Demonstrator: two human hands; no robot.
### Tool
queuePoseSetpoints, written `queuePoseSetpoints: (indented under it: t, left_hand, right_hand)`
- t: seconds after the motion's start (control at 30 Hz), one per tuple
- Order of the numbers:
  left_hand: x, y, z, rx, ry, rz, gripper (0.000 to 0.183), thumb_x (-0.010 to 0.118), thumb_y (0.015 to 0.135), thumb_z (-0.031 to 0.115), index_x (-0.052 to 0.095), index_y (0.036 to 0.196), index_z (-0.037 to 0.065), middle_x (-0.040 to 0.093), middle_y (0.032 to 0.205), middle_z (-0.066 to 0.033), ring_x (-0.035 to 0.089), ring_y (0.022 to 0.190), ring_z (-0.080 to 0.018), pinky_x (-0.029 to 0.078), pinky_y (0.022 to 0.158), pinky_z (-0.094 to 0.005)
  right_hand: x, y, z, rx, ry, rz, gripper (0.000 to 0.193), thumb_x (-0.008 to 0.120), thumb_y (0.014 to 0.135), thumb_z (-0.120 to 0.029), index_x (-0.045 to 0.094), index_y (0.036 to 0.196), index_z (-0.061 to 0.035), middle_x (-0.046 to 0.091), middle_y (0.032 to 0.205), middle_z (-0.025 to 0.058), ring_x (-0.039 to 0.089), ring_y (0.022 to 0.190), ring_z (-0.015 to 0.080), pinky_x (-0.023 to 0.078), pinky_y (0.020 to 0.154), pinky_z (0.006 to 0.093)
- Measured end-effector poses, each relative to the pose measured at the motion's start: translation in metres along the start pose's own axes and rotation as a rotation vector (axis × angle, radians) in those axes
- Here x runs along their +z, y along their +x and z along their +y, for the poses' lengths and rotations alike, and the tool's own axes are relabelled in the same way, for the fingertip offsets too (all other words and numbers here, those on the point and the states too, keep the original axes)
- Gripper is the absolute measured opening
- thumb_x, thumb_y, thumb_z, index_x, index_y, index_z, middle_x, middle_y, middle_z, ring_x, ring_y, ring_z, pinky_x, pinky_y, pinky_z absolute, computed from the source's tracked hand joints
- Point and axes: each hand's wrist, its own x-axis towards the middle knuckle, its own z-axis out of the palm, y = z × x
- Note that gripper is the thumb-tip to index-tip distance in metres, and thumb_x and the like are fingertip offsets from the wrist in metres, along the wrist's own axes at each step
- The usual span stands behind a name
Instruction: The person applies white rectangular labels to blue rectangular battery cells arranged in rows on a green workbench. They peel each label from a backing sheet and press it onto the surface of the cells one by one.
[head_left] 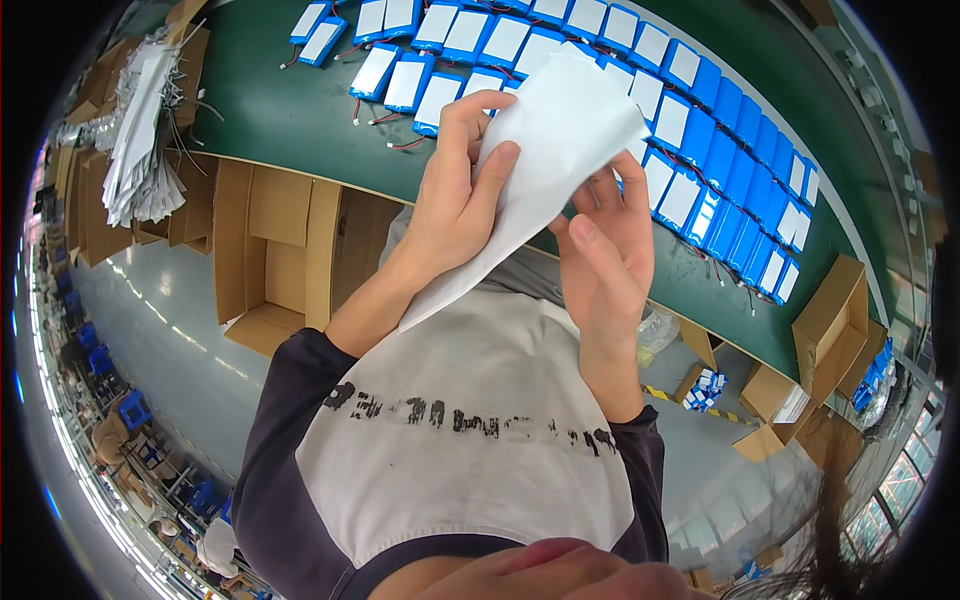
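A white paper sheet (560, 115), slightly curled, is held up over the near edge of the table. My left hand (455, 205) grips it along its left side, thumb on the front and fingers at the upper left edge. Beside the sheet's right edge is my right hand (618, 255), palm up, its thumb apart and its fingers loosely bent; some fingertips reach the paper's edge or go behind it. Beyond the hands lie rows of blue battery packs (720, 160) with thin wires and small white connectors. Many carry a white label (505, 40); several at the right look plain blue.
The packs lie on a green tabletop (270, 90). An open cardboard box (275, 265) stands below its left end, beside a stack of white paper strips (145, 140). More cardboard boxes (835, 315) are at the right end; a small box of blue-and-white pieces (705, 390) sits lower.
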Motion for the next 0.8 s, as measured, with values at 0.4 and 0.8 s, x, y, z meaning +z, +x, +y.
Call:
queuePoseSetpoints:
  t: [0.4,0.8]
  left_hand:
    - [-0.011,-0.001,0.003,-0.117,0.089,-0.077,0.041,0.055,0.107,0.012,0.041,0.145,0.007,0.061,0.097,-0.0146,0.059,0.083,-0.0215,0.048,0.077,-0.0337]
    - [-0.025,0.004,-0.011,0.107,0.189,0.134,0.043,0.059,0.103,0.012,0.044,0.143,0.004,0.064,0.094,-0.0173,0.063,0.072,-0.0272,0.05,0.067,-0.0367]
  right_hand:
    - [0.005,0.018,0.008,0.044,0.005,0.016,0.063,0.071,0.094,-0.001,0.042,0.15,-0.0007,0.059,0.136,0.0129,0.056,0.125,0.025,0.047,0.106,0.0388]
    - [-0.003,0.018,0.02,-0.08,-0.17,-0.002,0.05,0.061,0.103,-0.009,0.041,0.149,-0.0051,0.052,0.142,0.0121,0.056,0.128,0.0237,0.053,0.098,0.0418]
